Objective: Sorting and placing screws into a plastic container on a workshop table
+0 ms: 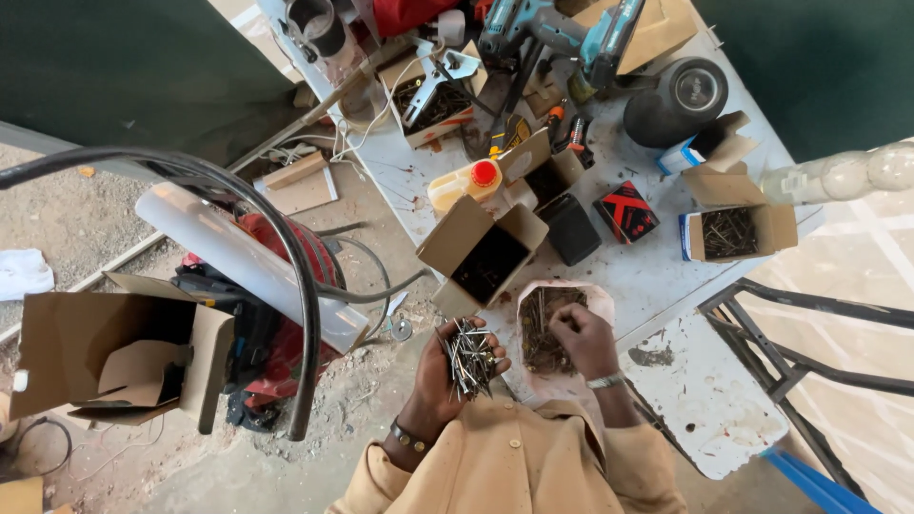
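The left hand [447, 376] is closed around a bundle of nails [470, 358]. The right hand [583, 341], at its 3 o'clock, has its fingers pinched together inside the white bag of rusty nails [543, 328] on the worktable [695, 400]. An open cardboard box [487, 257] sits at 12 o'clock of the bag.

Soft daylight, sharp, wide-angle edge distortion

Right fingertips [562, 319] buried in the nail bag [595, 297]
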